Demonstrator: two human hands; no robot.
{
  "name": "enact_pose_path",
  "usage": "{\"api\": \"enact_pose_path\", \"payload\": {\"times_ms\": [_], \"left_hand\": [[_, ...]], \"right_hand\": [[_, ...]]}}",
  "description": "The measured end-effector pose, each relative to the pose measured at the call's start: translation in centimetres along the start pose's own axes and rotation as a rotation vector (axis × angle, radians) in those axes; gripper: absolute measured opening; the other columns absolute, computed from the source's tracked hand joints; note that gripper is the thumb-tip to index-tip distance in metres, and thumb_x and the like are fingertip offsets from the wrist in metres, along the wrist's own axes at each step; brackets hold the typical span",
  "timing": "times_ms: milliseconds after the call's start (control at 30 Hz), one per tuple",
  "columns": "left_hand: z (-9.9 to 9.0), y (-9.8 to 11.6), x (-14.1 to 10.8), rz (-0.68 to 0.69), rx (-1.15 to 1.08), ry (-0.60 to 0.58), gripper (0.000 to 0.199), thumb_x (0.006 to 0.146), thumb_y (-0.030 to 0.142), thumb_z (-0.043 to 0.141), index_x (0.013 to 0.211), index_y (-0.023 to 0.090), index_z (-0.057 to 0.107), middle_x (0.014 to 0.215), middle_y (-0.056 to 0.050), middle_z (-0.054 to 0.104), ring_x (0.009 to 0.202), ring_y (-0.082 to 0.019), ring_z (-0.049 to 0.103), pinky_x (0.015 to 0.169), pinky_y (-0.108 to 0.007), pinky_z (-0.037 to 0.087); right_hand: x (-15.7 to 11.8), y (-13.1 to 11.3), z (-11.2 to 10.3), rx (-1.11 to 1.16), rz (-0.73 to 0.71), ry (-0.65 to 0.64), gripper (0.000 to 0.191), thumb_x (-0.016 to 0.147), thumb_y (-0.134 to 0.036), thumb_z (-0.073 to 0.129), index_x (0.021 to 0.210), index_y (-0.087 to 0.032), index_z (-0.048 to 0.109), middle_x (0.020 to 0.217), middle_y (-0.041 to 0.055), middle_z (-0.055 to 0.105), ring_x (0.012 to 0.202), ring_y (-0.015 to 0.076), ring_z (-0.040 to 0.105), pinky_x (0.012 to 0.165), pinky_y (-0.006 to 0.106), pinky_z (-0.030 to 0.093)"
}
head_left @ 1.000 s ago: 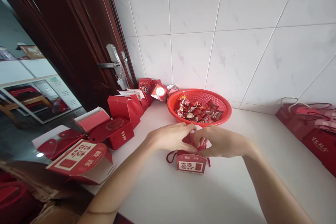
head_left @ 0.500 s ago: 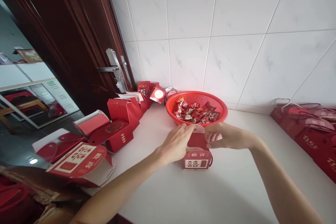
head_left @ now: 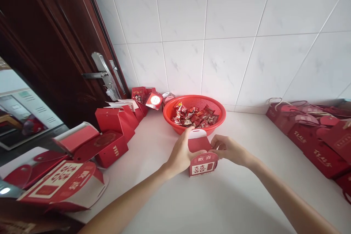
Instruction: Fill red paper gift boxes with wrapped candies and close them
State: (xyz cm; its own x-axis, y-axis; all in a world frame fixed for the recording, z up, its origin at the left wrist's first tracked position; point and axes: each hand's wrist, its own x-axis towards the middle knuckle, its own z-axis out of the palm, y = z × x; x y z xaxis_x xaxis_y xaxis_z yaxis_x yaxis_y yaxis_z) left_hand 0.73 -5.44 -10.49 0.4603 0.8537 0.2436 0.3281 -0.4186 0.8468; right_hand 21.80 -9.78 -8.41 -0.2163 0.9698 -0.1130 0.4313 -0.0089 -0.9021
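Left hand [head_left: 178, 156] is holding red box [head_left: 203, 162] by its left side, half-curled. Box is standing on white table [head_left: 164, 204] before red basket [head_left: 171, 122]; probably light, creasable card, best gripped low on side walls. Right hand [head_left: 230, 150] is touching right edge, fingertips bunched; pinched item unclear.

Wooden door [head_left: 49, 40] and tiled wall [head_left: 227, 11] suggest a home.

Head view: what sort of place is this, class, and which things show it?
Probably a room in a home or small workplace, beside a doorway: a brown door with a lever handle, a tiled wall and a white worktop.
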Motion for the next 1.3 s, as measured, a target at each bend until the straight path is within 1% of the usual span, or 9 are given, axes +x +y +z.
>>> {"api": "enact_pose_path", "payload": {"times_ms": [100,233,367,533,767,967,1067,1167,1300], "left_hand": [[0.0,-0.1,-0.1,-0.009,-0.06,0.002,0.087,0.074,0.036,0.082,0.148,0.026,0.036,0.145,-0.014,0.053,0.135,-0.032,0.05,0.109,-0.049,0.044],[-0.2,0.0,-0.2,-0.02,-0.06,-0.013,0.085,0.074,0.033,0.082,0.148,0.026,0.038,0.141,-0.014,0.056,0.132,-0.032,0.052,0.109,-0.048,0.045],[-0.4,0.2,-0.2,-0.019,-0.054,-0.015,0.084,0.075,0.032,0.081,0.147,0.028,0.039,0.145,-0.013,0.053,0.134,-0.031,0.051,0.109,-0.047,0.046],[-0.5,0.3,-0.2,-0.013,-0.049,-0.039,0.084,0.075,0.034,0.081,0.147,0.029,0.037,0.144,-0.012,0.054,0.135,-0.03,0.05,0.109,-0.045,0.046],[-0.6,0.3,-0.1,0.007,-0.089,-0.064,0.084,0.074,0.037,0.082,0.146,0.025,0.04,0.142,-0.014,0.057,0.131,-0.031,0.055,0.108,-0.046,0.047],[-0.7,-0.4,-0.2,0.051,-0.103,-0.062,0.071,0.08,0.042,0.078,0.14,0.023,0.045,0.146,-0.014,0.053,0.134,-0.03,0.052,0.107,-0.042,0.048],[-0.7,-0.7,-0.3,0.057,-0.103,-0.062,0.063,0.086,0.047,0.071,0.138,0.023,0.046,0.144,-0.013,0.055,0.132,-0.029,0.054,0.104,-0.04,0.051],[-0.7,-0.9,-0.4,0.09,-0.139,-0.07,0.059,0.088,0.048,0.068,0.138,0.024,0.048,0.141,-0.013,0.058,0.129,-0.029,0.056,0.101,-0.039,0.052],[-0.7,-0.9,-0.4,0.116,-0.151,-0.055,0.057,0.088,0.047,0.069,0.137,0.023,0.051,0.14,-0.012,0.059,0.127,-0.029,0.058,0.1,-0.038,0.053]], "right_hand": [[0.1,0.2,-0.2,0.068,-0.007,-0.05,0.042,0.074,-0.053,0.075,0.083,-0.018,0.052,0.082,0.002,0.063,0.068,0.0141,0.06,0.062,0.029,0.045],[0.3,0.4,-0.4,0.099,-0.006,-0.073,0.046,0.072,-0.055,0.078,0.083,-0.018,0.053,0.085,0.0021,0.063,0.07,0.0141,0.06,0.063,0.029,0.046],[0.4,0.6,-0.5,0.128,-0.012,-0.093,0.046,0.071,-0.054,0.08,0.084,-0.018,0.054,0.086,0.0021,0.063,0.07,0.0138,0.059,0.061,0.028,0.045],[0.3,0.6,-0.5,0.111,-0.023,-0.095,0.045,0.072,-0.053,0.079,0.083,-0.018,0.053,0.085,0.0016,0.062,0.071,0.0138,0.059,0.061,0.027,0.045],[0.3,0.4,-0.5,0.1,-0.019,-0.084,0.045,0.07,-0.051,0.08,0.082,-0.018,0.052,0.083,0.0002,0.06,0.069,0.0129,0.058,0.059,0.026,0.042],[0.4,0.5,-0.7,0.035,-0.018,-0.063,0.047,0.071,-0.057,0.078,0.083,-0.017,0.055,0.084,0.0021,0.063,0.068,0.0133,0.058,0.06,0.027,0.042],[0.4,0.5,-0.9,0.04,-0.024,-0.073,0.05,0.072,-0.061,0.076,0.083,-0.017,0.055,0.084,0.0033,0.063,0.069,0.0144,0.059,0.062,0.029,0.044],[0.5,0.6,-0.9,0.063,-0.028,-0.082,0.053,0.07,-0.064,0.077,0.084,-0.018,0.056,0.085,0.0039,0.065,0.07,0.0155,0.061,0.063,0.03,0.046],[0.8,1.3,-1.1,0.109,-0.025,-0.064,0.049,0.078,-0.066,0.068,0.087,-0.018,0.058,0.088,0.0055,0.067,0.074,0.0165,0.063,0.069,0.032,0.05]]}}
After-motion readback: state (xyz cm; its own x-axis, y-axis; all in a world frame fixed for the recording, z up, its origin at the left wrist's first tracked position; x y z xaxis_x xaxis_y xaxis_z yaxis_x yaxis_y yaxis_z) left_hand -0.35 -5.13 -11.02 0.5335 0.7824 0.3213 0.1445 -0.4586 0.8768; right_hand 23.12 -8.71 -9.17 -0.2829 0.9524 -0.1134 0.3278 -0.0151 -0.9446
